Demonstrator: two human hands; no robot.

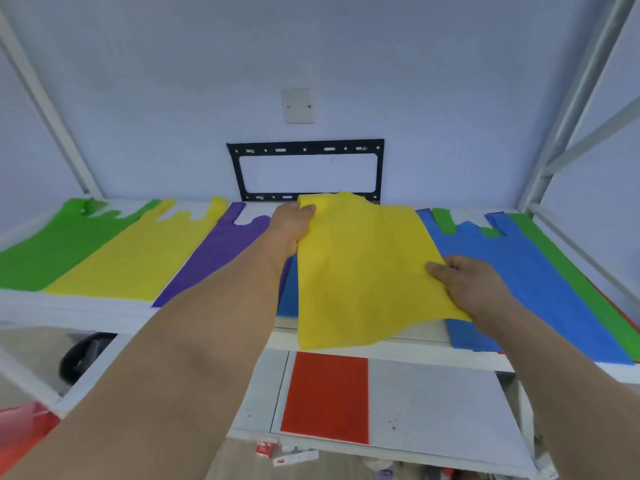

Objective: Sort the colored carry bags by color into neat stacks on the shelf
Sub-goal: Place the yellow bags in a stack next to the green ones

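Observation:
I hold a yellow carry bag (360,268) over the middle of the white shelf (69,311). My left hand (289,226) pinches its far left corner, thumb on top. My right hand (471,285) grips its right edge, thumb on top. The bag's near end hangs past the shelf's front edge. On the shelf lie, from the left, a green bag (52,251), another yellow bag (131,254) and a purple bag (221,251). Under and to the right of the held bag lies a blue bag (526,271), with a green bag (581,271) beneath it.
A red bag (325,396) lies flat on the lower white shelf (440,410). A black metal bracket (306,148) is fixed to the wall behind the shelf. White shelf uprights stand at both sides. Red plastic (20,427) shows at the bottom left.

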